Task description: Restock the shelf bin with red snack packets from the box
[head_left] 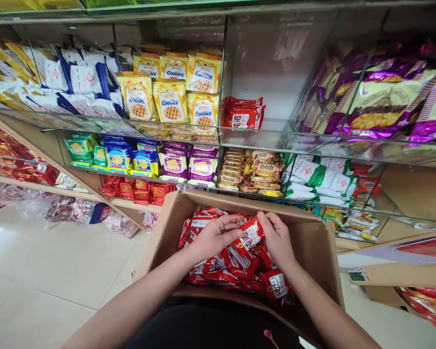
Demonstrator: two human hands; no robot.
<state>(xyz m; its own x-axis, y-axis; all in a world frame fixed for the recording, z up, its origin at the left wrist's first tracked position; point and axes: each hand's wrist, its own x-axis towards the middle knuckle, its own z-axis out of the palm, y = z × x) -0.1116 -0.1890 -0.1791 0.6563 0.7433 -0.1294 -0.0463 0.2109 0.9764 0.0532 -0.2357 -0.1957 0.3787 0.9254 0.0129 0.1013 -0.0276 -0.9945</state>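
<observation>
Head view: red packet (252,235) lies between right hand (278,238), pinching it, and left hand (211,237), grip unclear

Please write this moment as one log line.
right hand: holding red packet | left hand: at packet's edge | cardboard box: loose red packets inside | shelf: similar packets

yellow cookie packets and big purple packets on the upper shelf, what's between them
In the head view, a few red packets sit between the yellow cookie packets and big purple packets, nearer the yellow ones, just past a glass divider.
</observation>
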